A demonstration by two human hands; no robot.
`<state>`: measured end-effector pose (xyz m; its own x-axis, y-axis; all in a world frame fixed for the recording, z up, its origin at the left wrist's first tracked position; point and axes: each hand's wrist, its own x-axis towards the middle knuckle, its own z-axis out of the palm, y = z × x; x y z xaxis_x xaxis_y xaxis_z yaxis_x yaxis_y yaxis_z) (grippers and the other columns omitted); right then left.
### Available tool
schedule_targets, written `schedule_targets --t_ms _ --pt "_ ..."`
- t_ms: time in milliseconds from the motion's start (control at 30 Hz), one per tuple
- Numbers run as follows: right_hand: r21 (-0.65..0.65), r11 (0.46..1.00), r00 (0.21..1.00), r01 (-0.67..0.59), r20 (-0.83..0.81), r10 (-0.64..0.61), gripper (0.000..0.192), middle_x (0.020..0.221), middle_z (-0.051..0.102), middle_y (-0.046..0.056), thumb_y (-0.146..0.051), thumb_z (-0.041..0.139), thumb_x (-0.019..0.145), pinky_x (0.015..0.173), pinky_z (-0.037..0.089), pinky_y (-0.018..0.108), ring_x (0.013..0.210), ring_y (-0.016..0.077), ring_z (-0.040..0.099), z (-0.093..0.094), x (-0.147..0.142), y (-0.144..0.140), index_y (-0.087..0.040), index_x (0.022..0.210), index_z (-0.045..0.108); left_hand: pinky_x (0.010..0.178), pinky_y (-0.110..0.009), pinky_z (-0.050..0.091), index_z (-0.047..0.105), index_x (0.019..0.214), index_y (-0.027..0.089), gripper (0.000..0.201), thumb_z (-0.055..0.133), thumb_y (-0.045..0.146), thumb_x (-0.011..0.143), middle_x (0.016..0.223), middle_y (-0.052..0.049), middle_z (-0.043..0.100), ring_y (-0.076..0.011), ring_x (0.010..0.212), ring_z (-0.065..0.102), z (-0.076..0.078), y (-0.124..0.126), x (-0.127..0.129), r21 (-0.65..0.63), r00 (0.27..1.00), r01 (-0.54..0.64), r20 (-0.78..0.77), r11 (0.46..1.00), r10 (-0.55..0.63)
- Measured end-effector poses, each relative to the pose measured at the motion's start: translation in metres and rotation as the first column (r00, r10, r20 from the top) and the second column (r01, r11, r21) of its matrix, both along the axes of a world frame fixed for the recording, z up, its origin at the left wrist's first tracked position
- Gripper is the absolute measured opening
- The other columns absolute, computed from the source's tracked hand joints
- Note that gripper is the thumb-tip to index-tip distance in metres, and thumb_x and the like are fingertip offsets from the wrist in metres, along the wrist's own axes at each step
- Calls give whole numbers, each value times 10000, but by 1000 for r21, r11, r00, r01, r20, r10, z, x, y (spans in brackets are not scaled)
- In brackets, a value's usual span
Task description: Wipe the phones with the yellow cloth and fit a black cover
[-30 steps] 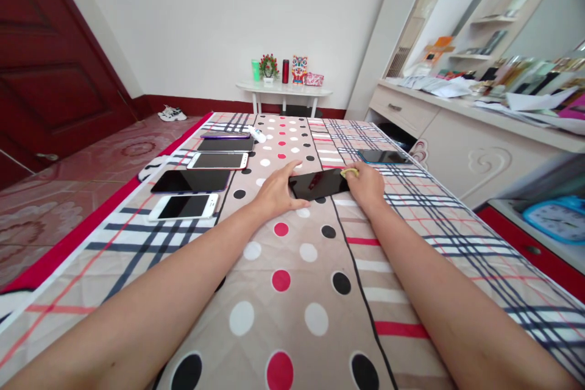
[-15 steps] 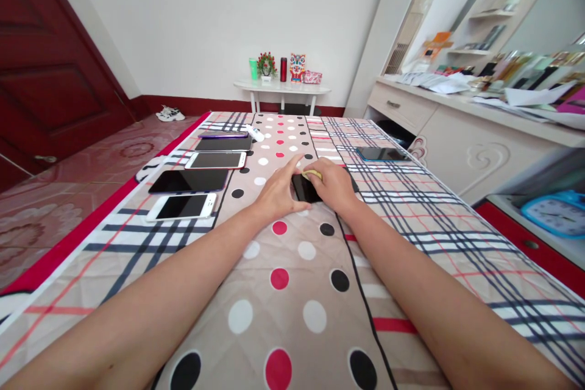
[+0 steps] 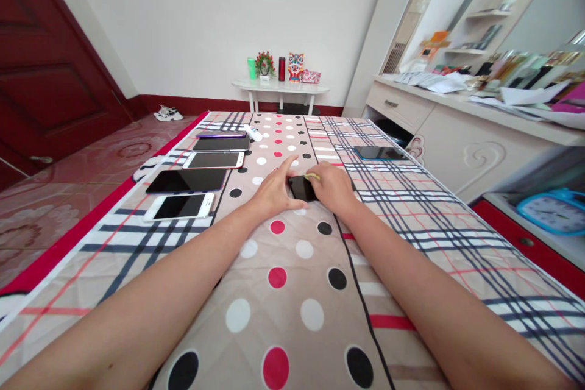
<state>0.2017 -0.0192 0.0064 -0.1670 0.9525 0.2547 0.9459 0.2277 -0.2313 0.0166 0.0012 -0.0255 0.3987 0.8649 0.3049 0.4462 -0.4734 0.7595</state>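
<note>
A dark-screened phone (image 3: 300, 189) lies flat on the bed cover in front of me, its right part covered by my right hand. My left hand (image 3: 274, 191) grips the phone's left end, thumb at the near edge and fingers along the far edge. My right hand (image 3: 336, 186) is closed on a yellowish cloth (image 3: 312, 176) and presses it against the screen. Most of the cloth is hidden under the fingers. To the left, a white phone (image 3: 181, 207) and a larger black phone (image 3: 186, 181) lie nearest my left hand.
Further up the left side lie a red-edged white phone (image 3: 214, 160), more dark phones (image 3: 222, 144) and a small white bottle (image 3: 253, 133). Another phone (image 3: 380, 153) lies at right. A dresser (image 3: 461, 134) flanks the bed; a small white table (image 3: 280, 86) stands by the wall.
My right hand has shifted slightly on the screen with the cloth. My left hand keeps its grip on the phone. The whole view has moved a little sideways.
</note>
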Motion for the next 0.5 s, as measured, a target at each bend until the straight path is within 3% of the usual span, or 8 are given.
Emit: schedule_targets --t_ms 100,167,267,367,433,500 --pt "-42 984 985 -173 8 174 312 1092 669 39 -242 459 962 765 348 289 983 184 612 3 -20 -8 -218 1094 741 1094 -454 483 276 1589 242 1258 955 301 532 1204 -72 665 -275 1140 631 -1 2 -3 -11 1000 26 -1 1000 -26" --pt "-39 988 988 -153 13 153 279 1087 677 18 -245 481 936 739 335 291 973 184 618 3 -16 -8 -229 1049 735 1065 -447 502 273 1590 249 1251 950 317 540 1212 -77 663 -275 1121 639 0 2 -5 -20 1000 18 -21 1000 -18" --pt "-14 998 996 54 65 -53 275 1114 685 24 -271 479 927 707 312 306 1003 224 628 2 12 0 -238 1052 722 1072 -473 497 311 1578 252 1224 958 355 544 1235 -91 657 -294 1137 636 2 1 -9 -15 998 -16 -63 1000 15" --pt "-4 948 944 317 93 -315 282 1114 689 71 -270 469 924 711 315 321 1011 274 639 0 43 11 -217 1058 711 1101 -499 475 351 1559 236 1189 963 364 548 1255 -102 657 -309 1168 624 4 1 -10 -8 997 -18 -81 1000 17" --pt "-7 925 920 379 112 -376 294 1114 688 101 -262 459 925 721 327 332 1020 303 641 1 50 12 -203 1073 706 1110 -510 468 359 1555 231 1190 972 368 544 1271 -108 654 -315 1186 616 4 2 -10 -13 997 -17 -79 1000 16" --pt "-7 931 923 365 134 -361 309 1111 685 135 -255 455 923 731 341 339 1015 315 644 3 40 7 -175 1094 700 1120 -517 459 377 1547 227 1199 986 372 525 1271 -110 654 -319 1195 612 3 4 -11 -24 998 -13 -66 1000 11"
